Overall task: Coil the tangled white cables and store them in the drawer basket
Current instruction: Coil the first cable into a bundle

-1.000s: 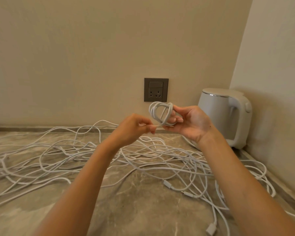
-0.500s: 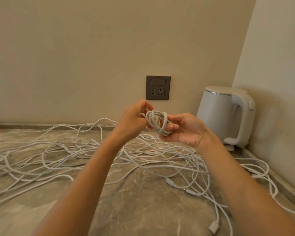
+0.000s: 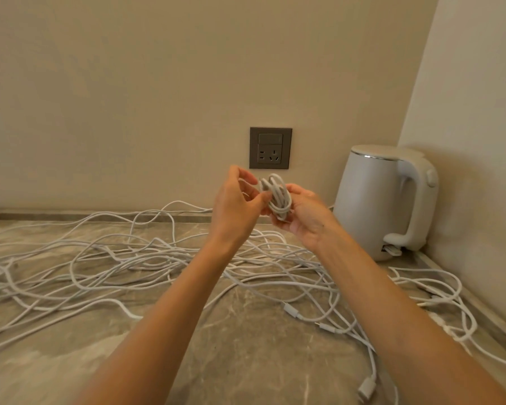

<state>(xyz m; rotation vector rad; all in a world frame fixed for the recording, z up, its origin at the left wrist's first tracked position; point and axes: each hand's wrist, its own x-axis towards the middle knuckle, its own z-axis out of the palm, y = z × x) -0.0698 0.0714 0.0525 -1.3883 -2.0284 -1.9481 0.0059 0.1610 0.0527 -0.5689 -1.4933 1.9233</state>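
A small oval coil (image 3: pixel 278 197) of smooth white cable sits clamped between both grips: right hand (image 3: pixel 304 220) curled beneath it, left hand (image 3: pixel 234 206) pinching its side. Below, loose tangled cables (image 3: pixel 114 258) sprawl over the marbled stone surface (image 3: pixel 246 352).

L hand (image 3: pixel 234 204) + R hand (image 3: pixel 303 217) grip cable coil (image 3: pixel 278 197) | loose cables (image 3: pixel 114 258) on counter (image 3: pixel 246 346) | kettle (image 3: pixel 383 200) R

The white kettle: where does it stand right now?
In the head view the white kettle stands far right in the wall corner, right of the wall socket and of the right hand gripping the coiled cable.
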